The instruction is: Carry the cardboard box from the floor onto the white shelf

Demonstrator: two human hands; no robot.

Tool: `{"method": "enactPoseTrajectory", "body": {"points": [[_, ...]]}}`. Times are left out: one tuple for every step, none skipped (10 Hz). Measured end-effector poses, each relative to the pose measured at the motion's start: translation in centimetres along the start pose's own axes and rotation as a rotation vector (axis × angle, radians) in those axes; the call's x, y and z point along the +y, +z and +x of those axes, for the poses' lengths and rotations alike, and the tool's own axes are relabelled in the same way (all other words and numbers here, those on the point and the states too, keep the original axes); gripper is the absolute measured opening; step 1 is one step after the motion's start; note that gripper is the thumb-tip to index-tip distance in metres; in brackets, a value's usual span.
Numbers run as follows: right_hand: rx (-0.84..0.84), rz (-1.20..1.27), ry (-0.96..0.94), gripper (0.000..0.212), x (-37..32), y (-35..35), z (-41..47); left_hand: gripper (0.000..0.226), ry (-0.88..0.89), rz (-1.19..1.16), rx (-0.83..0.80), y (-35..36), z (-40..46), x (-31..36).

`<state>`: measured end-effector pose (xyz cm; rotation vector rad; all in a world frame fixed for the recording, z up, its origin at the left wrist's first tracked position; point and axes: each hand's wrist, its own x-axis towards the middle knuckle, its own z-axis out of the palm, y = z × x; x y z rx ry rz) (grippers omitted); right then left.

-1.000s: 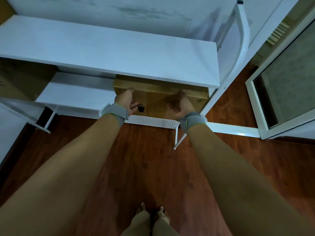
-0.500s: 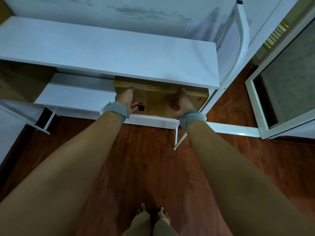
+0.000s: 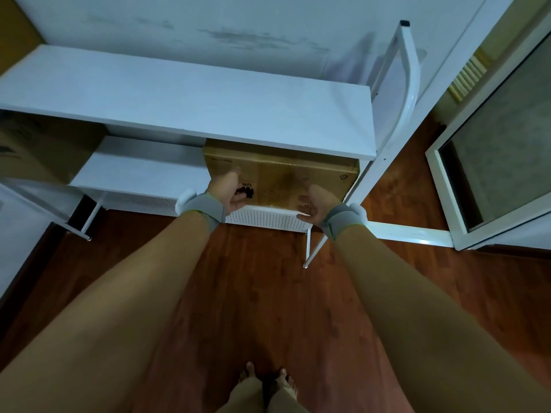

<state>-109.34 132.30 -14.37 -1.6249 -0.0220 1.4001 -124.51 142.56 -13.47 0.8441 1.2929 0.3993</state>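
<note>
**Box on the lower tier, both hands at its near face**

The cardboard box (image 3: 283,174) sits on the lower tier of the white shelf (image 3: 190,105), tucked under the right half of the smooth, flat top board. It's a plain brown carton, squared edges, matte face with black print and a small symbol near its right corner. Below the box runs the shelf's perforated metal front lip (image 3: 265,217), dotted with fine holes.

The left hand (image 3: 228,190) is against the box's left part, fingers up on the cardboard, thumb near the black print. The right hand (image 3: 317,204) is at the box's lower right, fingers spread loosely, palm turned toward the carton; whether it truly grips I cannot tell. Both wrists wear grey fabric bands (image 3: 205,211).

Left of the box, the lower tier lies bare and white. Under the shelf, thin white metal legs meet a glossy reddish wooden floor (image 3: 253,293), where bare feet (image 3: 265,380) stand.
</note>
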Motion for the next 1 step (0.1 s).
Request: {"method": "enactPoseTrajectory", "body": {"points": [[0.001,-0.13,-0.125,0.033,0.53,-0.2,-1.05,0.057,-0.026,0.077,-0.139,0.06,-1.03,-0.5]]}}
